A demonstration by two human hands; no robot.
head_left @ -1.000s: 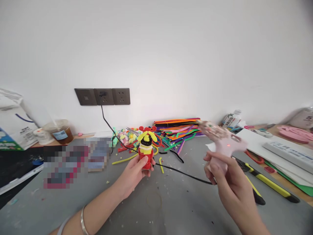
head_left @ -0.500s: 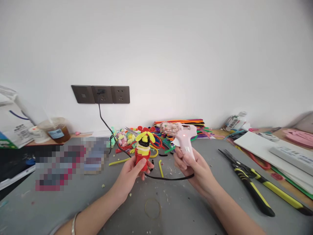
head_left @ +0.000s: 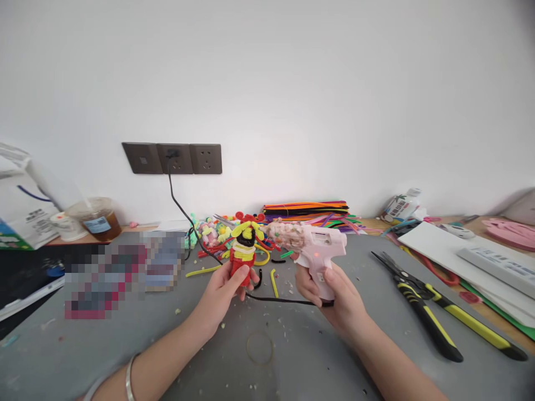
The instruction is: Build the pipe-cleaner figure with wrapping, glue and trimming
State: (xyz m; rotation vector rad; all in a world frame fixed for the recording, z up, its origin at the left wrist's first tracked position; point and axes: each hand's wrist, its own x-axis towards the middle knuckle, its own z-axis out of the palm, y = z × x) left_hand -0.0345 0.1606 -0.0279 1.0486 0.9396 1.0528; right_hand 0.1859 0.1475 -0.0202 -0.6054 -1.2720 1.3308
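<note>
My left hand (head_left: 228, 284) is closed around the red lower part of a small pipe-cleaner figure (head_left: 243, 253). The figure is yellow on top, with a black band, then cream and yellow below it. My right hand (head_left: 332, 289) grips the handle of a pale pink hot glue gun (head_left: 321, 248), whose small light glows red. Fluffy, crusted material covers the gun's front end. Its nozzle points left, close to the figure's yellow top; whether they touch I cannot tell. The gun's black cord (head_left: 284, 301) runs under the figure toward the wall socket (head_left: 173, 159).
Pipe cleaners (head_left: 307, 209) and colourful pompoms (head_left: 209, 231) lie piled by the wall. Large black-yellow shears (head_left: 422, 295) rest at right, near white boards (head_left: 443, 250). A drink cup (head_left: 98, 220) stands at back left. A rubber band (head_left: 259, 348) and yellow pipe-cleaner piece (head_left: 274, 283) lie in front.
The glue gun has come down and levelled, its nozzle now nearer the figure's top. My left hand holds the figure in nearly the same place.
</note>
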